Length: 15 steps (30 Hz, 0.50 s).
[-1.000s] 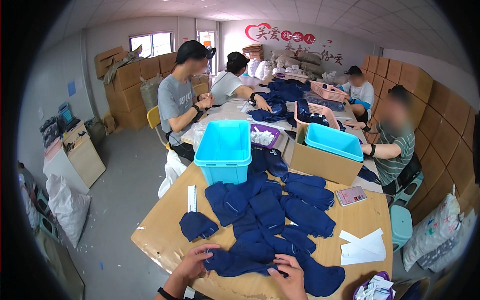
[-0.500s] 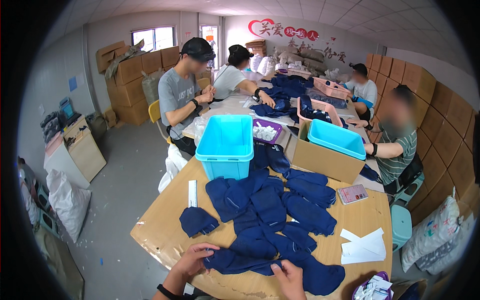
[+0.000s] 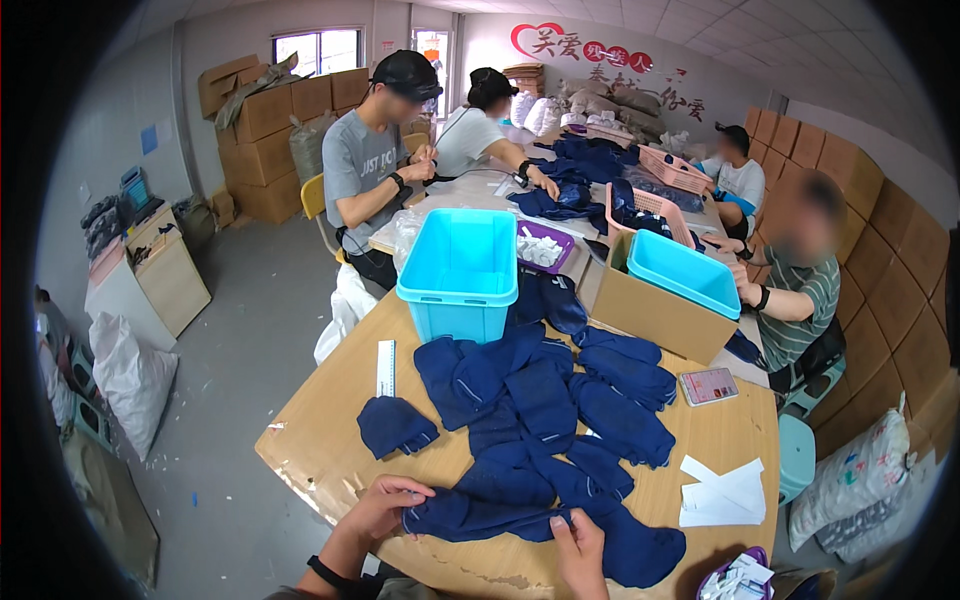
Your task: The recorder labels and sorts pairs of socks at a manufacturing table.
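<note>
Near the front edge of the table, a navy sock [image 3: 480, 518] is stretched sideways between my two hands. My left hand [image 3: 392, 505] pinches its left end between thumb and fingers. At the other end my right hand [image 3: 580, 548] is closed on the fabric, thumb on top. Another navy sock [image 3: 640, 548] lies right of my right hand. Beyond my hands a loose heap of navy socks [image 3: 540, 405] covers the middle of the table. A folded navy sock [image 3: 396, 428] lies apart on the left, touching the lower end of a white ruler [image 3: 386, 368].
A turquoise bin [image 3: 462, 310] and a cardboard box [image 3: 655, 310] holding a turquoise tub [image 3: 685, 272] stand behind the heap. To the right are a phone [image 3: 709, 386], white paper strips [image 3: 722, 492] and a purple basket [image 3: 738, 580] of tags. Several people sit around the farther tables.
My hands have drawn slightly apart, pulling the sock a little straighter between them. The view has shifted slightly. The heap and bins stay put.
</note>
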Motion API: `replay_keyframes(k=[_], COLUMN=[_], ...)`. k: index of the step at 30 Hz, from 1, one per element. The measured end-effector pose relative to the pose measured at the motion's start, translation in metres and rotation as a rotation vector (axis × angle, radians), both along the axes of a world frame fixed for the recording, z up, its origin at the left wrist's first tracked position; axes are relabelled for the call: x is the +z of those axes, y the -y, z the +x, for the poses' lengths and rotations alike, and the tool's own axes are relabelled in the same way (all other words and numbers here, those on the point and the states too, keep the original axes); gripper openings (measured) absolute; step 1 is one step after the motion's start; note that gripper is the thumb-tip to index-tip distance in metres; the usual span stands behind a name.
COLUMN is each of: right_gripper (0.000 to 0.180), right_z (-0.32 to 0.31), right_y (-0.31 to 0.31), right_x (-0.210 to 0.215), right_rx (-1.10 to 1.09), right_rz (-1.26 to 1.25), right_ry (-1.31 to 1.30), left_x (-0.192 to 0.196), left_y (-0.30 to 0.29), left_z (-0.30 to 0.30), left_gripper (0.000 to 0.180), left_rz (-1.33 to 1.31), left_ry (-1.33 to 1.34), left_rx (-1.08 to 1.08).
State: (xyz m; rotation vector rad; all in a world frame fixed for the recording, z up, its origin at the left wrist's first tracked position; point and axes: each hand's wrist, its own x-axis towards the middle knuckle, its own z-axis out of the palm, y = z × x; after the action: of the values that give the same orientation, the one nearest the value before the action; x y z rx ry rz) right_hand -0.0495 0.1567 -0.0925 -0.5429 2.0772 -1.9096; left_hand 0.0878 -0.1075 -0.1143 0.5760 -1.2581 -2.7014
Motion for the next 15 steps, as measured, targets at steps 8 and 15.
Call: replay_keyframes(k=[8, 15], right_gripper=[0.02, 0.032], right_z=[-0.002, 0.001], right_y=[-0.005, 0.002], right_x=[-0.001, -0.003], right_rx=[0.067, -0.015], right_rz=[0.086, 0.051], right_ry=[0.001, -0.088], left_x=[-0.003, 0.012], left_y=[0.003, -0.001], left_z=[0.001, -0.001], left_gripper=[0.029, 0.041], left_rz=[0.012, 0.016], left_ry=[-0.066, -0.056], left_rx=[-0.038, -0.082])
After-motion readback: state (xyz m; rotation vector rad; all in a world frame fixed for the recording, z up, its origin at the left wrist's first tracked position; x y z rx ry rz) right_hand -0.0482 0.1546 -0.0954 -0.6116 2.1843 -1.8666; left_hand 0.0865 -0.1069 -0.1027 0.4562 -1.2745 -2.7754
